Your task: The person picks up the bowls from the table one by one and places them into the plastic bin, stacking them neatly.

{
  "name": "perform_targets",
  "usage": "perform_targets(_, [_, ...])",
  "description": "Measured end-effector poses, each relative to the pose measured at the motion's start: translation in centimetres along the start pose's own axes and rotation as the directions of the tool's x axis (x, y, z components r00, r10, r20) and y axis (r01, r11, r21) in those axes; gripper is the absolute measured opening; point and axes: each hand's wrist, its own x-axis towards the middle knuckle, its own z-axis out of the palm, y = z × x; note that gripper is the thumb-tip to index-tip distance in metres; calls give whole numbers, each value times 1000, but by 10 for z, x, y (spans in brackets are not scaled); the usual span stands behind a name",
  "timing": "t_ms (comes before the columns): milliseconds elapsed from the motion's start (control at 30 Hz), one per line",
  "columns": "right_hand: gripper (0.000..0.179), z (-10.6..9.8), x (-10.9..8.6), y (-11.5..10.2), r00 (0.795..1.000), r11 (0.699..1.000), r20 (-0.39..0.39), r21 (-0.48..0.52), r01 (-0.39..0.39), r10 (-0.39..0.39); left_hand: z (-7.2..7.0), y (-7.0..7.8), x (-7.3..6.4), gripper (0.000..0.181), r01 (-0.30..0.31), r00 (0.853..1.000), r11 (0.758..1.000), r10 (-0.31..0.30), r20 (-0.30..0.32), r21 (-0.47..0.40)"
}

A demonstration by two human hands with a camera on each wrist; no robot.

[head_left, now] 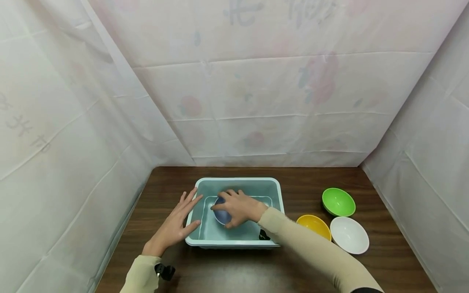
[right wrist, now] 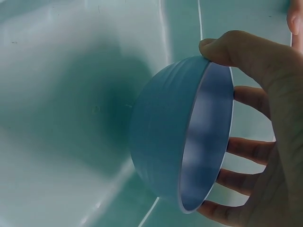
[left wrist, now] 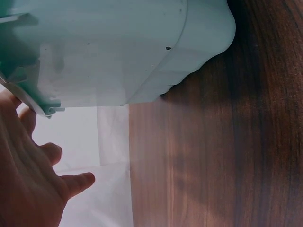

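A blue bowl (right wrist: 158, 127) is inside a pale blue-green plastic basin (head_left: 234, 243). My right hand (head_left: 242, 206) grips the bowl by its rim, thumb on one side and fingers spread along the other, as the right wrist view shows. The bowl (head_left: 221, 216) lies left of the basin's middle, partly covered by that hand in the head view. My left hand (head_left: 176, 224) rests on the basin's left rim with fingers extended. From the left wrist camera, the fingers of the left hand (left wrist: 28, 161) touch the rim's edge.
To the right of the basin stand a green bowl (head_left: 338, 202), a yellow bowl (head_left: 316, 226) and a white bowl (head_left: 349, 235), close together on the dark wooden table (head_left: 234, 268). White sheeting (head_left: 256, 110) encloses the table at the back and sides.
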Motion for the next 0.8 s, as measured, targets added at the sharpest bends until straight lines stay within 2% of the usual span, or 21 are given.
perform_targets(533, [70,5,0,3,1000,1000,30,-16,-5,6,0,0,1,76,1,1000,1000,-1,4,-1])
perform_targets(800, [71,8,2,3,997,1000,75,4,-21,21,1,-1,0,77,2,1000,1000,-2,-5,8])
